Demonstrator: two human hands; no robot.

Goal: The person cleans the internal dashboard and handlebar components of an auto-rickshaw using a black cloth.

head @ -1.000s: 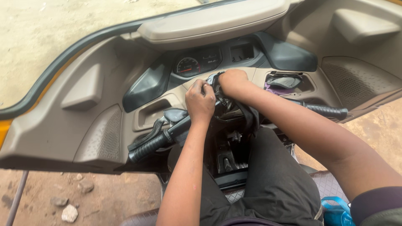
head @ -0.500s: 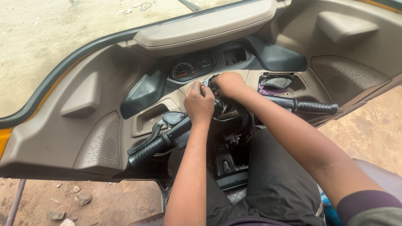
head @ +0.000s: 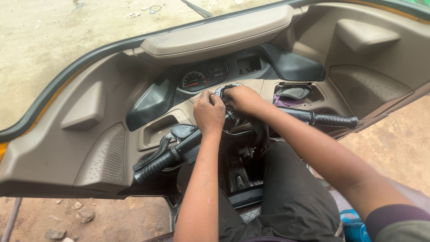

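While both hands [head: 209, 112] [head: 240, 98] meet, fingers on black part [head: 224, 91], handlebar ctr

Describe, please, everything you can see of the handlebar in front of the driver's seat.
The handlebar is a black bar running across the cabin below the beige dashboard. Its left grip is ribbed, looks like rubber, and points down-left, with a switch housing and black cables beside it. The right grip juts out to the right, bare. Neither grip is held: the left hand and right hand meet at the bar's centre, hiding it.
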